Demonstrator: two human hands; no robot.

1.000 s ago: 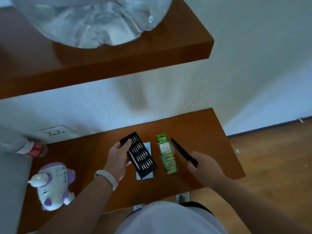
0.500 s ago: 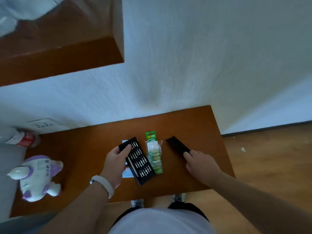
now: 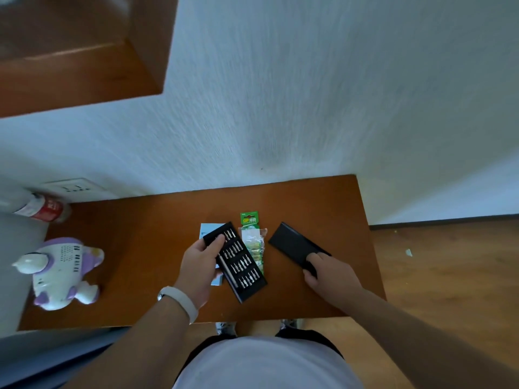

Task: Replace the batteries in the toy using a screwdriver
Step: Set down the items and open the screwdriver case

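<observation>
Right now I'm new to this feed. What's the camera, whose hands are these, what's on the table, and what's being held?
There is no robot here. One wide-angle camera sits on a person's head and looks down at their own two bare hands. On the wooden tabletop a white-and-purple toy lies at the left, untouched. A red-labelled bottle is near the wall, and a green battery pack is in the middle. The left hand grips an open black tray of screwdriver bits, which partly covers a pale leaflet. The right hand holds the near end of a flat black lid lying to the right of the batteries.
</observation>
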